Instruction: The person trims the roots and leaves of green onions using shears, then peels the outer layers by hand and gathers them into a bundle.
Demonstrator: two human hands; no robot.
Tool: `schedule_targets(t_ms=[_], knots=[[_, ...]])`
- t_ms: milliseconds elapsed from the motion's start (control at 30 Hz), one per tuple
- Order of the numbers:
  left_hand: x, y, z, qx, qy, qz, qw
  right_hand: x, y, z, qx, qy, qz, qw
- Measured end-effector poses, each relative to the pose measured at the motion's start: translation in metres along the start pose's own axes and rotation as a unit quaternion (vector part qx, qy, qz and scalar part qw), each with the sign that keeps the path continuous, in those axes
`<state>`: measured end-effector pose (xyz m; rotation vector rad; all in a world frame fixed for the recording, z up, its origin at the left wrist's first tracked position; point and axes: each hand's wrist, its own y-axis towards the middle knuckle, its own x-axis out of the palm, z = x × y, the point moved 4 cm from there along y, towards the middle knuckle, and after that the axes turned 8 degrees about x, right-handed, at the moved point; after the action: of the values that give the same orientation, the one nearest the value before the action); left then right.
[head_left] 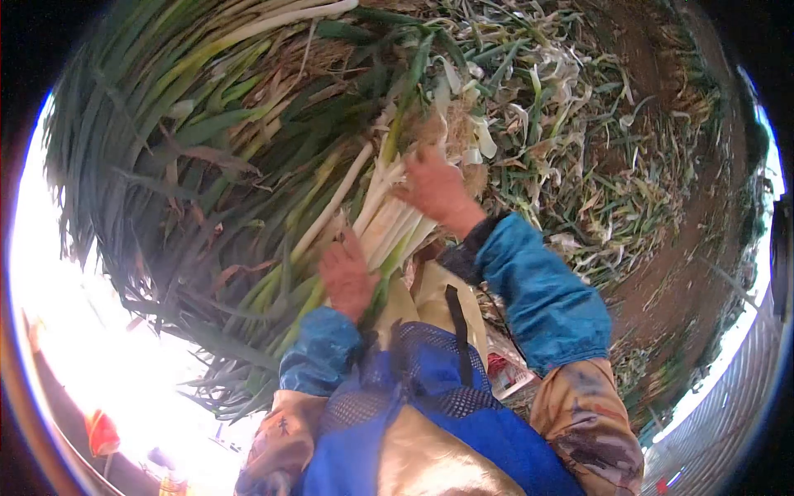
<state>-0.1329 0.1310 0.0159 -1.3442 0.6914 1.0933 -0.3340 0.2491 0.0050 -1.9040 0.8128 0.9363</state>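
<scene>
A bundle of leeks (pixel 387 230) with white stalks lies across my lap, its roots pointing up and away and its green leaves toward the lower left. My left hand (pixel 347 274) rests on the bundle's near left side, fingers spread over the stalks. Nearer the root end, my right hand (pixel 438 188) lies over the white stalks with its fingers bent round them. The fingertips of my right hand are partly blurred. Beside the bundle, one loose white stalk (pixel 335 201) runs parallel to it on the left.
A large heap of leeks (pixel 165 165) with long green leaves fills the left side. Peeled leaf scraps (pixel 579 157) cover the ground at the right, beside brown soil (pixel 662 273). A red object (pixel 102 434) stands at the lower left.
</scene>
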Motion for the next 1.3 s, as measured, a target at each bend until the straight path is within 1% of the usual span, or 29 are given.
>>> schedule_targets(t_ms=[67,100,167,200,233,333,367,433,467,500,600,633,733,767,867,900,1000,1100,1133,1167,1200,1233,1267,1300], knots=[[0.003,-0.001,0.0,0.002,0.003,0.002,1.0,0.041,-0.003,-0.008,-0.103,-0.076,0.11,0.986],[0.005,-0.001,0.0,0.005,0.005,0.004,1.0,0.042,0.004,-0.001,-0.096,-0.078,0.088,0.988],[0.005,0.0,-0.002,0.014,0.006,0.018,1.0,0.029,0.035,0.042,-0.076,-0.085,0.047,0.992],[0.004,-0.001,-0.003,0.015,0.005,0.028,0.999,0.018,0.041,0.061,-0.073,-0.149,0.104,0.981],[0.002,-0.002,-0.002,0.011,0.002,0.039,0.999,-0.011,0.034,0.053,-0.103,-0.149,0.118,0.976],[-0.002,-0.004,-0.005,-0.002,-0.032,0.037,0.999,-0.031,0.03,0.03,-0.143,-0.179,0.169,0.959],[-0.003,-0.006,-0.006,-0.005,-0.041,0.042,0.998,-0.027,0.028,0.018,-0.17,-0.141,0.112,0.969],[-0.005,-0.012,-0.01,-0.009,-0.058,0.054,0.997,-0.006,0.008,-0.005,-0.258,-0.131,0.105,0.951],[-0.006,-0.015,-0.014,-0.028,-0.064,0.059,0.996,0.004,-0.003,-0.01,-0.301,-0.124,0.101,0.94],[-0.007,-0.019,-0.021,-0.046,-0.07,0.065,0.994,0.011,-0.008,-0.006,-0.279,-0.105,0.031,0.954],[-0.009,-0.029,-0.036,-0.083,-0.053,0.059,0.993,0.013,-0.007,0.008,-0.256,-0.086,-0.077,0.96],[-0.008,-0.034,-0.038,-0.089,-0.042,0.051,0.994,0.01,-0.009,0.013,-0.241,-0.081,-0.133,0.958],[-0.003,-0.031,-0.04,-0.071,-0.061,0.026,0.995,0.005,-0.024,0.012,-0.362,-0.133,-0.064,0.92],[-0.003,-0.03,-0.039,-0.071,-0.065,0.022,0.995,0.021,-0.023,0.024,-0.313,-0.092,-0.131,0.936],[-0.003,-0.028,-0.04,-0.072,-0.064,0.017,0.995,0.04,-0.042,0.038,-0.179,-0.099,-0.219,0.954],[-0.001,-0.027,-0.042,-0.069,-0.057,0.02,0.996,0.037,-0.047,0.035,-0.233,-0.038,-0.196,0.952],[-0.001,-0.026,-0.044,-0.066,-0.052,0.014,0.996,0.036,-0.054,0.043,-0.191,-0.087,-0.217,0.953],[-0.005,-0.022,-0.043,-0.068,-0.056,0.006,0.996,0.022,-0.044,0.041,-0.155,-0.114,-0.131,0.973],[-0.006,-0.021,-0.043,-0.07,-0.057,0.001,0.996,0.022,-0.032,0.055,-0.146,-0.098,-0.078,0.981],[-0.005,-0.022,-0.043,-0.066,-0.056,0.001,0.996,0.024,-0.016,0.082,-0.136,-0.082,-0.026,0.987],[-0.003,-0.022,-0.044,-0.063,-0.056,0.004,0.996,0.02,0.007,0.119,-0.105,-0.072,0.074,0.989],[-0.002,-0.02,-0.045,-0.06,-0.054,0.009,0.997,0.008,0.024,0.152,-0.076,-0.059,0.176,0.98],[-0.001,-0.021,-0.046,-0.057,-0.05,0.007,0.997,-0.018,0.032,0.163,0.042,-0.294,0.037,0.954],[-0.001,-0.022,-0.046,-0.055,-0.047,0.004,0.997,-0.045,0.027,0.192,0.009,-0.133,0.116,0.984]])
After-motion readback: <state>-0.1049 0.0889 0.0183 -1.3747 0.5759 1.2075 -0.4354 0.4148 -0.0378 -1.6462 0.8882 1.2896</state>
